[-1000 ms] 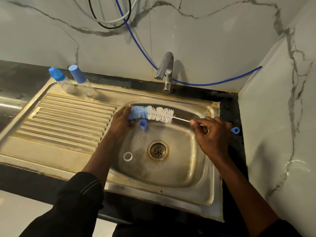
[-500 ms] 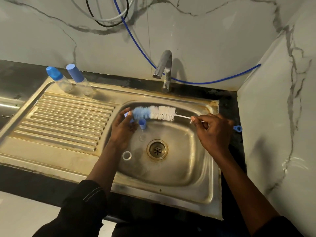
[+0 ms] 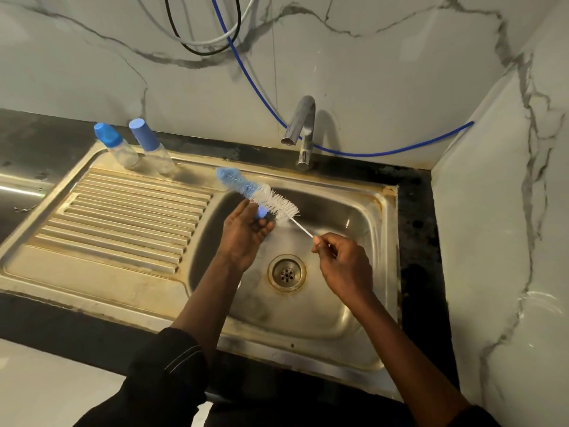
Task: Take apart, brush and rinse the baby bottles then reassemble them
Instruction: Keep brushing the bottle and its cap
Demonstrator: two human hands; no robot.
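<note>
Currently, a bottle brush [image 3: 271, 200] is held over the far-left part of the sink basin [image 3: 380, 257]. Its long axis runs diagonally. The blue-bristled tip points to the far left, above the edge where the basin meets the drainboard [image 3: 123, 220], and the bare wire handle slopes down to the near right. The end of the wire is pinched between the thumb and the curled fingers [image 3: 317, 241] of the right hand [image 3: 345, 266]. A small blue part [image 3: 261, 212], taken to be a cap or collar from a bottle, is gripped between the thumb and the bent fingers [image 3: 265, 226] of the left hand [image 3: 243, 238]. The part lies just on the near side of the bristles, where blue bristle gives way to white. Whether it touches them cannot be told, nor which way its opening faces. Anything attached below it is hidden by the palm. The brushing step is judged to be in hand. Because the tip lies beyond the part, toward the far left, the brush would have to be drawn back along its own axis, toward the near right, before the tip could be entered. Otherwise only the side of the bristles can bear on the part. A baby bottle [image 3: 118, 146] and a second bottle [image 3: 152, 147] stand capped at the far-left corner of the drainboard, well apart from both hands. No stream is seen at the tap [image 3: 303, 127].
</note>
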